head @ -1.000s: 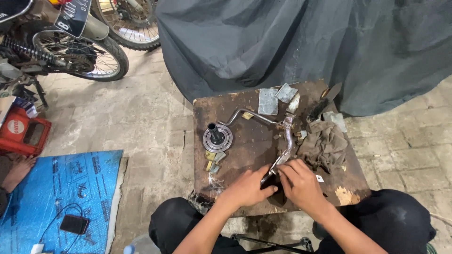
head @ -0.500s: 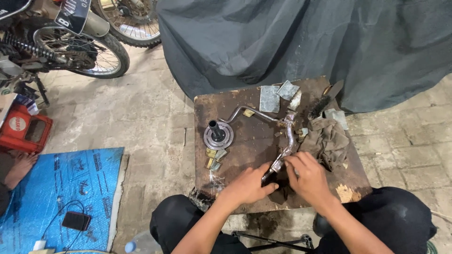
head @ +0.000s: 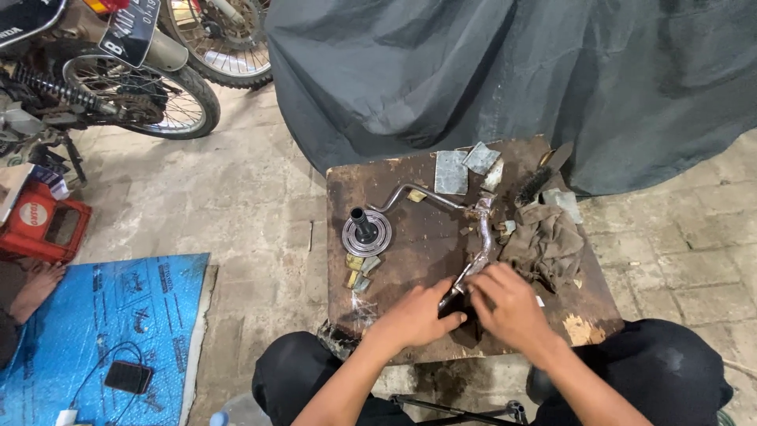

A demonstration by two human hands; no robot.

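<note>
A: Your left hand [head: 418,314] and your right hand [head: 509,304] meet at the near end of the bent metal lever [head: 479,237], both curled around it. The left fingers pinch the dark tip; the right hand lies cupped over the same spot, though I cannot tell how tightly it grips.

B: And where does that lever lie?

A: On the worn wooden tabletop [head: 410,170], running from your hands up toward the middle, where a thinner rod branches left. Judging from the grip, you are working on the lever's end fitting, steadying with one hand and handling the small part with the other.

B: What does your next move call for?

A: I would say a firm hold on the shaft, so it does not roll, and fine finger work at the tip.

B: How much room is there?

A: Little at the near edge: your hands are close to it, and a loose part could drop to the floor. The brown rag [head: 544,241] lies just right of the lever, and the wire brush [head: 535,184] lies beyond it. The round disc with a black post [head: 367,233] stands well to the left, with small metal bits [head: 359,272] near it. The bare wood between the disc and the lever is your open space.
</note>
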